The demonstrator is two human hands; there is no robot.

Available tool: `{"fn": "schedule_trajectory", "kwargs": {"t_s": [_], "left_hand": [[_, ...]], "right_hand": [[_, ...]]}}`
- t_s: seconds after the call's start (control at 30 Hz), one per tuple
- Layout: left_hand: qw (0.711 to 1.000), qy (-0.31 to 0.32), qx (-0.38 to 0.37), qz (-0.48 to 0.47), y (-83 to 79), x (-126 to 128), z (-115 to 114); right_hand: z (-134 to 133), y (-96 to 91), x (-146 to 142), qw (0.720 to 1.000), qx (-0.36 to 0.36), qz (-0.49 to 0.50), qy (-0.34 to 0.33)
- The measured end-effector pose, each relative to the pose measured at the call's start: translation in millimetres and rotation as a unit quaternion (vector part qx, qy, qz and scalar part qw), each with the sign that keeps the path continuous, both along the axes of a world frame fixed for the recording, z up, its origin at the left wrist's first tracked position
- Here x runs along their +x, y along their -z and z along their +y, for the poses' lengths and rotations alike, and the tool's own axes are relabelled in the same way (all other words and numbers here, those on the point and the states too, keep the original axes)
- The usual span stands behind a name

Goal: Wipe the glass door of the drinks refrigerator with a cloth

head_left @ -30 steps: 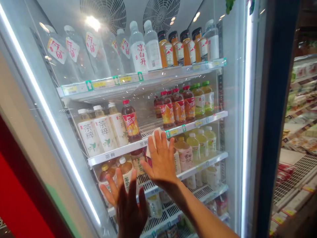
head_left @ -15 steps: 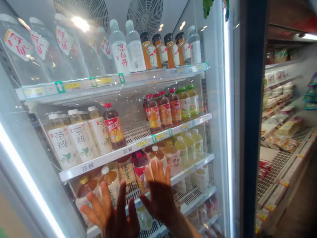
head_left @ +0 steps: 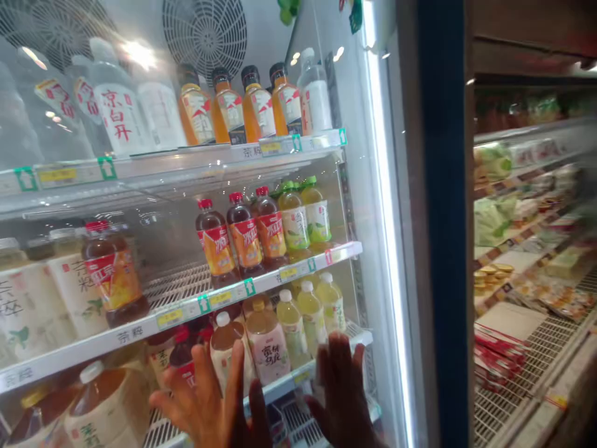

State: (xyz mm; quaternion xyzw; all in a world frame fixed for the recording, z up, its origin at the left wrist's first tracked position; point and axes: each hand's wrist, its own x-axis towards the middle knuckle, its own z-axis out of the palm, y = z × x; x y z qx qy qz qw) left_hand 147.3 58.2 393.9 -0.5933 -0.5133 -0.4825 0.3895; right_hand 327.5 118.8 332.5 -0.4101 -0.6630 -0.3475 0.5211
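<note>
Both hands are raised, fingers apart, before the drinks cooler, and neither holds anything. My left hand (head_left: 209, 398) is spread in front of the lower shelf, partly covering a dark bottle with a red cap (head_left: 181, 354) and a large white-capped tea bottle (head_left: 224, 342). My right hand (head_left: 340, 389) is farther right, fingers up, just below the pale yellow drink bottles (head_left: 310, 311). Reflections suggest a glass door between hands and bottles; I cannot tell whether the palms touch it. Beside the yellow bottles stands a large pink-labelled bottle (head_left: 267, 345).
The middle shelf (head_left: 186, 311) bears red-capped iced tea bottles (head_left: 245, 236) and green-capped bottles (head_left: 293, 218). Above are amber dark-capped bottles (head_left: 256, 106) and clear water bottles (head_left: 116, 106). A lit strip (head_left: 385, 218) and dark frame (head_left: 441, 249) edge the cooler; an open chiller (head_left: 527, 298) is to the right.
The view has swung right and closer, so the shelves sit farther left. My right hand has moved right, away from my left, from the large tea bottles towards the pale yellow ones.
</note>
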Motion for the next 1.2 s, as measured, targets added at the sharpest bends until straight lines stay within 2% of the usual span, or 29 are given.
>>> {"fn": "schedule_trajectory", "kwargs": {"t_s": [0.03,0.07,0.17,0.2,0.23,0.27,0.37,0.43,0.5,0.6,0.67,0.7,0.8,0.87,0.9,1.03,1.07,1.13,1.2], "left_hand": [[1.0,-0.001,0.002,0.008,-1.3,11,3],[1.0,0.0,0.002,0.019,-3.2,21,5],[0.999,-0.005,0.001,0.041,-11.1,38,11],[0.999,-0.009,0.003,0.041,-13.6,40,12],[0.999,-0.016,0.005,0.038,-15.8,41,13],[0.999,-0.024,0.007,0.034,-17.6,40,13],[0.998,-0.054,0.007,0.032,-20.9,37,11],[0.997,-0.062,0.001,0.047,-22.6,35,9],[0.997,-0.055,0.001,0.06,-25.2,33,7],[0.997,-0.045,0.009,0.058,-29.9,23,3],[0.997,-0.05,0.008,0.057,-31.7,11,-1],[0.997,-0.055,0.008,0.057,-31.8,2,-4],[0.996,-0.07,0.007,0.055,-31.1,-31,-13],[0.996,-0.075,0.003,0.051,-32.7,-55,-19],[0.996,-0.074,-0.002,0.051,-34.8,-66,-21],[0.994,-0.044,-0.035,0.092,-51.5,-101,-29],[0.992,-0.039,-0.038,0.112,-56.5,-109,-31],[0.989,-0.044,-0.035,0.137,-65.8,-128,-36],[0.99,-0.055,-0.029,0.128,-73.3,-150,-43]], "right_hand": [[5,-5.5,16,1.0,-0.003,0.015,-0.001],[12,-19.2,32,0.999,-0.01,0.034,-0.003],[32,-77.0,72,0.995,-0.034,0.093,-0.007],[36,-88.8,80,0.995,-0.034,0.097,-0.012],[37,-92.5,85,0.995,-0.031,0.092,-0.018],[37,-87.8,87,0.996,-0.029,0.086,-0.025],[29,-48.6,82,0.996,-0.03,0.072,-0.039],[26,-37.8,77,0.996,-0.028,0.072,-0.036],[29,-57.0,76,0.996,-0.022,0.077,-0.031],[35,-107.1,71,0.995,-0.018,0.091,-0.021],[31,-117.6,58,0.995,-0.017,0.095,-0.015],[27,-112.0,48,0.996,-0.017,0.091,-0.016],[10,-77.5,7,0.998,-0.012,0.054,-0.03],[1,-71.4,-24,0.999,-0.002,0.034,-0.034],[-2,-78.9,-39,0.999,0.008,0.033,-0.03],[-10,-141.2,-98,0.998,0.04,0.025,-0.032],[-14,-150.1,-113,0.998,0.039,0.02,-0.037],[-24,-148.0,-143,0.998,0.035,0.014,-0.043],[-36,-127.6,-171,0.998,0.037,0.004,-0.043]]}}
